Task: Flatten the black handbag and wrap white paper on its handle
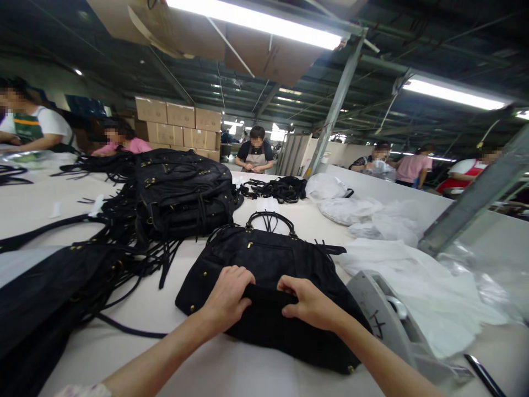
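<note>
Left hand (228, 298), right hand (308, 305): both gripping near edge of one black handbag (264, 275); bag flat, handles pointing away, long axis left-right. Stack of black bags (182, 193) behind.

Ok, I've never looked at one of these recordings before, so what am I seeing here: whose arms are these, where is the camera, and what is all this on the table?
There is no machine here. The camera sits on a person's head and looks forward and down, so the two bare arms coming in from the bottom edge are that person's own. The left hand and right hand both press on the near edge of a black handbag, fingers curled over a fold of it; how firm the grip is cannot be told. The bag lies on a white table. Behind it is a pile of black bags with loose straps, to the right white wrapping and a grey tape dispenser. Other people work further along, with cardboard boxes stacked behind.
</note>
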`<state>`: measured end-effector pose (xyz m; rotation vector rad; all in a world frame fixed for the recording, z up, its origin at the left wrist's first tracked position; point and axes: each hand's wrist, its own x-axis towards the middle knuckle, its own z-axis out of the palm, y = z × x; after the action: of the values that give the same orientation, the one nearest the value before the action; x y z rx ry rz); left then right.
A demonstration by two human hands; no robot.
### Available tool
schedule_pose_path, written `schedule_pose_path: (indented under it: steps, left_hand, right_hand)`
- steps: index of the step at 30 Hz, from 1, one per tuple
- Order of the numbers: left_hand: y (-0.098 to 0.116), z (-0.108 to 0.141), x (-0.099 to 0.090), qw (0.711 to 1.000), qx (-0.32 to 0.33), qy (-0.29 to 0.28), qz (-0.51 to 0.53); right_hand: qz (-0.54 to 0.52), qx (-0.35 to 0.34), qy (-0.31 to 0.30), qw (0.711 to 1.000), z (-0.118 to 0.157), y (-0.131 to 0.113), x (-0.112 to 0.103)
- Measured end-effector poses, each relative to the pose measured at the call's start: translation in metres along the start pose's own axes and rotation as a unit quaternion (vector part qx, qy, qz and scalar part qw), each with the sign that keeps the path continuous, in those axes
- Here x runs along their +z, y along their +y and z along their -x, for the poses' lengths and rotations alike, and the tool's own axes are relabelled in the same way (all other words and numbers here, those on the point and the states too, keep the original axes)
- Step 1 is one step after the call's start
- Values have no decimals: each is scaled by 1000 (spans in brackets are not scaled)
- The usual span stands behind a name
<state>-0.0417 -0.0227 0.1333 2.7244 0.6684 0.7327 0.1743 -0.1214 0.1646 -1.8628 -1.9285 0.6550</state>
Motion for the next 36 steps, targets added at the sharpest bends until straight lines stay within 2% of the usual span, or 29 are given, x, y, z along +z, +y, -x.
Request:
schedule_pose_path:
  steps: [2,3,6,8,9,10,13,15,17,20,24,27,29,31,34,36]
  left_hand:
    - [2,4,4,997,38,44,-52]
    - [2,8,7,992,71,65,-78]
    - [4,24,12,970,175,118,-119]
    - [5,35,13,960,214,136,-123]
    - [5,40,13,956,222,144,-125]
    - [5,43,13,954,225,153,-128]
    - [4,46,15,949,218,186,-129]
    - [2,43,16,948,219,195,-122]
    - [2,39,15,950,222,191,-110]
    - [4,35,9,954,219,182,-89]
    - [7,40,1,961,214,157,-74]
    - [6,48,4,970,205,101,-78]
    - [3,51,8,977,185,58,-86]
    - [0,52,13,980,175,40,-84]
    - [-3,50,18,975,193,79,-82]
    - [-4,50,21,966,205,129,-93]
  right_hand:
    - [83,-41,63,994,5,-1,13]
    - [141,-74,109,981,9,-1,22]
    - [288,-192,242,907,25,2,48]
    - [321,-258,283,866,33,4,58]
    - [318,-272,290,861,37,4,58]
    - [306,-268,289,867,41,4,57]
    - [239,-195,237,921,53,1,43]
    - [222,-161,193,942,60,1,33]
    - [242,-151,180,942,65,4,29]
    - [268,-140,183,935,66,11,34]
    - [263,-194,203,923,66,23,51]
    - [264,-217,207,917,67,28,58]
    - [258,-169,158,938,65,24,51]
    - [222,-96,67,968,61,14,34]
    - [122,-58,-62,989,57,-2,-2]
    - [72,-63,-109,990,59,-7,-24]
